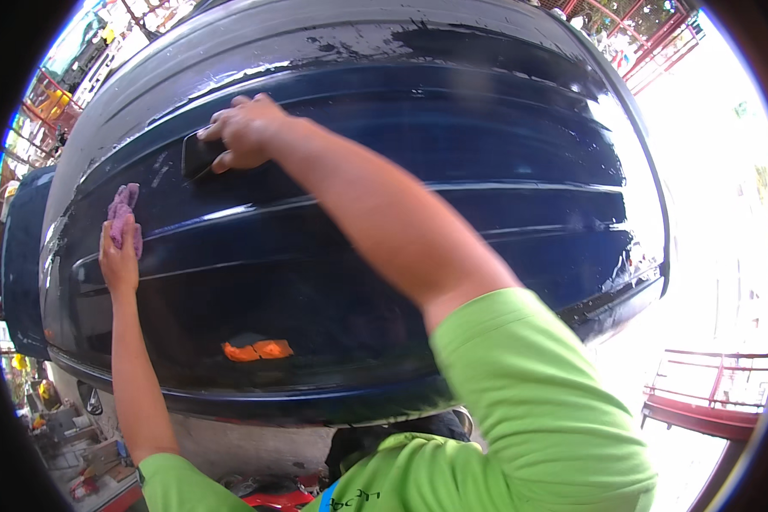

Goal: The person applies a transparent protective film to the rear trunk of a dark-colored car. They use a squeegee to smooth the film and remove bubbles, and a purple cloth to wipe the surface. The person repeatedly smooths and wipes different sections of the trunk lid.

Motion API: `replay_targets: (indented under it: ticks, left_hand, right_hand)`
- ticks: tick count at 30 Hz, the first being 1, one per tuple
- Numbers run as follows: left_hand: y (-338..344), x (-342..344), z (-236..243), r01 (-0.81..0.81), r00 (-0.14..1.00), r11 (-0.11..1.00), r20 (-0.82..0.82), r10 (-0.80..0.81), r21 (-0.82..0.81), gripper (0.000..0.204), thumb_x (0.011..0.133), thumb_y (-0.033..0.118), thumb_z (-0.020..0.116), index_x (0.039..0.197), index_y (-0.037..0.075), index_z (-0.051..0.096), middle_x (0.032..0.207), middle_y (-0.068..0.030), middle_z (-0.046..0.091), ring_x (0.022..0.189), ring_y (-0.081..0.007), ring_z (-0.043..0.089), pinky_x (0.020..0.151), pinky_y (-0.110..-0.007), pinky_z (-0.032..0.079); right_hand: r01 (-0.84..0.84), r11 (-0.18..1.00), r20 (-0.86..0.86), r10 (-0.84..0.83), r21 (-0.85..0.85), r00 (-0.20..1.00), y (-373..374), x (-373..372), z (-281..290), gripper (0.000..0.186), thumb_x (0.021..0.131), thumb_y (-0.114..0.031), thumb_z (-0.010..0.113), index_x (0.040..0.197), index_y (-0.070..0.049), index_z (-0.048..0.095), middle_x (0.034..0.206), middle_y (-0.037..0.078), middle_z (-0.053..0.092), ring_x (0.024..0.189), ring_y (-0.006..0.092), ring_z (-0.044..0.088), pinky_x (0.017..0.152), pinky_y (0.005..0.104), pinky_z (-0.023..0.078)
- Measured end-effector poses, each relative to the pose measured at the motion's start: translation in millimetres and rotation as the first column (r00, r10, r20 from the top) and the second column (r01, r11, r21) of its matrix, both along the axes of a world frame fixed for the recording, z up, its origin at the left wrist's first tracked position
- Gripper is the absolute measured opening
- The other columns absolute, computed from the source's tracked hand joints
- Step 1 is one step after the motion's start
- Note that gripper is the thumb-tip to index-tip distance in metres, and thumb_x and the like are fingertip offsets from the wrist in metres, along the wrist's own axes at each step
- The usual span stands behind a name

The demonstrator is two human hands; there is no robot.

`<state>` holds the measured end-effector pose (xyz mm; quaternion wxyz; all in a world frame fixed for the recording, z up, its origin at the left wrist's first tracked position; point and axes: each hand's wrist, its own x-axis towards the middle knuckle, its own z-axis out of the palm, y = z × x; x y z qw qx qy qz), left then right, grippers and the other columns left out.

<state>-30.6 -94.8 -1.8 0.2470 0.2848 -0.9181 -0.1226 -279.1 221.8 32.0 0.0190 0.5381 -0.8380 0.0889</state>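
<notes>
A dark blue vehicle roof [333, 247] with long raised ribs spreads out before me. My left hand [120, 263] is closed on a crumpled purple cloth [125, 218] at the left part of the roof. Reaching across to the roof's far left, my right hand [246, 130] grips a flat black block [198, 157] with rounded corners, which lies against the surface. I cannot make out the block's underside. Nearer to me, an orange folded piece [258, 351] rests on the roof.
Patchy grey film [316, 47] covers the roof's far side, with dark shiny paint showing through. A red metal bench-like frame [708, 392] stands at the right. Another dark blue vehicle part [27, 256] is at the left, above cluttered ground.
</notes>
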Motion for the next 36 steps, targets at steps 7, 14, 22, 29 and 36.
replay_targets:
  ticks: [7,14,22,29,36]
  left_hand:
    - [9,-5,-5,-0.012,1.000,0.983,0.024,0.017,-0.182,0.076,0.100,0.067,0.059,0.135,0.001,0.062,0.139,-0.0242,0.064,0.132,-0.0440,0.058,0.109,-0.048,0.046]
    - [29,-10,7,-0.021,0.999,0.971,-0.031,0.014,-0.240,0.070,0.100,0.065,0.061,0.133,0.004,0.064,0.133,-0.0229,0.067,0.125,-0.0445,0.062,0.102,-0.049,0.050]
    - [-61,38,-14,0.065,0.996,0.997,0.061,-0.062,-0.037,0.085,0.095,0.073,0.060,0.151,0.009,0.055,0.152,-0.0227,0.057,0.142,-0.0412,0.053,0.118,-0.047,0.040]
    - [-157,111,-31,0.007,1.000,0.996,0.012,-0.006,-0.090,0.072,0.097,0.071,0.059,0.144,0.016,0.052,0.152,-0.0159,0.056,0.145,-0.0412,0.048,0.119,-0.062,0.034]
    - [-146,106,-32,0.000,1.000,0.991,0.000,0.000,-0.134,0.063,0.100,0.064,0.061,0.139,0.015,0.053,0.146,-0.0182,0.060,0.141,-0.0434,0.052,0.114,-0.062,0.036]
  right_hand:
    - [0.547,0.834,0.332,-0.496,-0.073,0.802,468,-46,36,0.075,0.083,-0.017,0.083,0.154,-0.016,0.058,0.158,0.011,0.056,0.152,0.0273,0.046,0.128,0.0440,0.033]
    - [0.064,0.991,0.083,-0.054,-0.119,0.995,276,-22,14,0.066,0.084,-0.040,0.082,0.147,-0.035,0.065,0.159,0.009,0.055,0.137,0.0306,0.053,0.123,0.0490,0.033]
    - [-0.028,0.993,-0.075,0.019,-0.119,0.997,15,61,3,0.046,0.097,-0.059,0.068,0.142,-0.051,0.065,0.162,0.002,0.051,0.145,0.0309,0.049,0.120,0.0491,0.038]
    - [0.536,0.833,0.441,-0.433,-0.138,0.786,406,6,22,0.066,0.076,-0.008,0.083,0.140,-0.021,0.072,0.161,0.008,0.053,0.153,0.0278,0.044,0.128,0.0457,0.030]
    - [-0.084,0.991,0.025,0.087,-0.109,0.996,31,72,11,0.053,0.088,-0.041,0.081,0.140,-0.041,0.070,0.158,0.006,0.056,0.129,0.0323,0.058,0.113,0.0449,0.043]
